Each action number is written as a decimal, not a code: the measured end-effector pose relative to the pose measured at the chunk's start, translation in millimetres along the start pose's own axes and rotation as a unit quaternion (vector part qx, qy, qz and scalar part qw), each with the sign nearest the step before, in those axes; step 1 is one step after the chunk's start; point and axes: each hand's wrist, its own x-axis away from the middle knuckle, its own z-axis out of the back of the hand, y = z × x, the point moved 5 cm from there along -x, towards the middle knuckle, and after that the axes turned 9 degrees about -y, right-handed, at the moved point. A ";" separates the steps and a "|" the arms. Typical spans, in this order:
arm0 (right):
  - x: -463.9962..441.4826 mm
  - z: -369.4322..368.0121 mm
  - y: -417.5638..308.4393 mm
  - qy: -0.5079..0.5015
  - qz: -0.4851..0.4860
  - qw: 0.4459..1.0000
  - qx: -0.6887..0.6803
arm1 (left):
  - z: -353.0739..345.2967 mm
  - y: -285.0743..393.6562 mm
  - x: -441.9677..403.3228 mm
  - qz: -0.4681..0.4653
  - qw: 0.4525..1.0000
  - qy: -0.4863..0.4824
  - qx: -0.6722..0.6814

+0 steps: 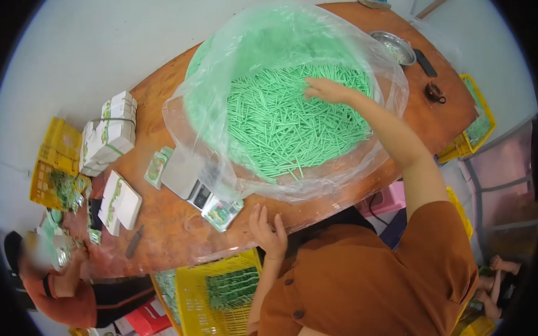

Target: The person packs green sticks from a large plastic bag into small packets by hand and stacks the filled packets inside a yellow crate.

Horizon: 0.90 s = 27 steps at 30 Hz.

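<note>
A wide heap of thin light-green sticks (291, 123) lies in a large clear plastic bag (184, 126) spread open on the table. Over the upper right of the heap reaches my right hand (324, 90), its fingers apart and touching the sticks; I see nothing held in them. My left hand (268, 232) rests at the table's near edge with spread fingers, holding nothing. Close to it lies a green-and-white printed packet (220, 212), beside a scale (186, 178) partly covered by the bag's edge. Another packet (156, 167) lies left of the scale.
Stacked white printed cartons (109, 135) and flat cartons (119, 203) lie left on the wooden table (170, 230), near a knife (134, 242). A yellow crate (193, 301) with green packets stands below. A co-worker (60, 288) works at left. A metal bowl (404, 48) sits far right.
</note>
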 end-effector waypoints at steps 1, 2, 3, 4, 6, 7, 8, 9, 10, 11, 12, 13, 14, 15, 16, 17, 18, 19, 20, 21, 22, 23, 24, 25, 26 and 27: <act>6.1 -7.4 -8.0 -0.009 0.003 1.000 0.011 | 2.0 2.6 -1.8 -0.006 1.000 0.006 -0.004; 12.0 -18.3 -12.6 -0.046 -0.013 0.995 -0.085 | 6.5 4.9 -4.2 0.003 1.000 0.019 -0.001; 16.5 -25.1 -15.3 -0.085 -0.029 0.980 -0.178 | 7.5 6.8 -8.0 0.015 0.999 -0.003 0.042; 19.8 -23.9 -17.7 -0.100 -0.026 0.981 -0.165 | 5.5 6.8 -10.5 0.028 0.996 -0.024 0.086; 25.9 -25.1 -25.7 -0.157 0.021 0.972 -0.173 | 0.7 4.7 -28.0 0.050 0.984 -0.059 0.159; 28.3 -25.3 -32.0 -0.179 0.030 0.970 -0.162 | 1.1 9.3 -47.3 0.046 0.982 -0.084 0.164; 32.6 -25.4 -41.2 -0.191 0.049 0.969 -0.146 | 1.9 14.4 -73.0 0.020 0.990 -0.080 0.111; 34.8 -27.0 -52.4 -0.201 0.070 0.968 -0.133 | 10.5 29.6 -106.0 -0.007 0.991 -0.028 0.128; 36.7 -32.1 -65.2 -0.219 0.081 0.964 -0.126 | 13.3 39.9 -138.6 -0.004 0.987 0.011 0.163; 40.8 -38.2 -75.3 -0.226 0.073 0.965 -0.114 | 6.0 42.7 -169.0 -0.048 0.986 0.028 0.156; 41.4 -42.9 -81.6 -0.230 0.064 0.965 -0.105 | -13.3 43.6 -192.3 -0.029 0.984 0.009 0.176; 39.0 -48.4 -87.2 -0.247 0.090 0.963 -0.056 | -48.7 43.5 -210.1 -0.011 0.987 -0.061 0.149; 39.1 -56.7 -78.7 -0.256 0.096 0.960 -0.061 | -68.9 56.9 -213.4 0.002 0.961 -0.202 0.188; 38.5 -61.4 -65.9 -0.209 0.141 0.968 -0.012 | -88.0 70.7 -212.5 0.024 0.917 -0.337 0.212; 36.4 -64.9 -61.1 -0.161 0.191 0.968 0.034 | -95.4 77.0 -210.4 -0.007 0.904 -0.399 0.153; 36.3 -62.3 -54.2 -0.174 0.156 0.972 -0.001 | -89.2 71.2 -211.2 -0.042 0.958 -0.251 0.131; 37.6 -60.6 -56.6 -0.187 0.118 0.975 -0.034 | -81.4 64.5 -207.2 -0.081 0.987 -0.099 0.101; 46.2 -52.6 -79.0 -0.128 0.102 0.981 -0.102 | -86.7 64.0 -208.3 -0.071 0.989 -0.097 0.088; 56.1 -47.6 -92.2 -0.069 0.077 0.980 -0.169 | -93.4 64.1 -208.4 -0.029 0.991 -0.089 0.095; 57.8 -59.7 -87.4 -0.078 0.076 0.979 -0.172 | -93.5 61.2 -203.0 0.012 0.991 -0.079 0.105; 57.3 -64.8 -82.3 -0.058 0.129 0.983 -0.116 | -85.4 57.7 -197.0 0.017 0.991 -0.076 0.104; 56.1 -68.3 -85.2 -0.033 0.185 0.980 -0.059 | -84.0 54.8 -193.1 0.016 0.970 -0.154 0.189; 60.8 -69.1 -95.5 -0.034 0.187 0.980 -0.057 | -82.4 54.6 -187.2 0.015 0.934 -0.230 0.273; 69.1 -61.1 -103.5 0.008 0.130 0.985 -0.110 | -71.2 52.1 -180.2 0.017 0.934 -0.227 0.274; 74.1 -60.2 -106.9 0.050 0.069 0.983 -0.165 | -48.3 40.1 -170.9 0.073 0.902 -0.070 0.420; 69.9 -70.3 -116.4 0.047 0.068 0.983 -0.167 | -39.6 35.8 -164.1 0.107 0.868 0.005 0.486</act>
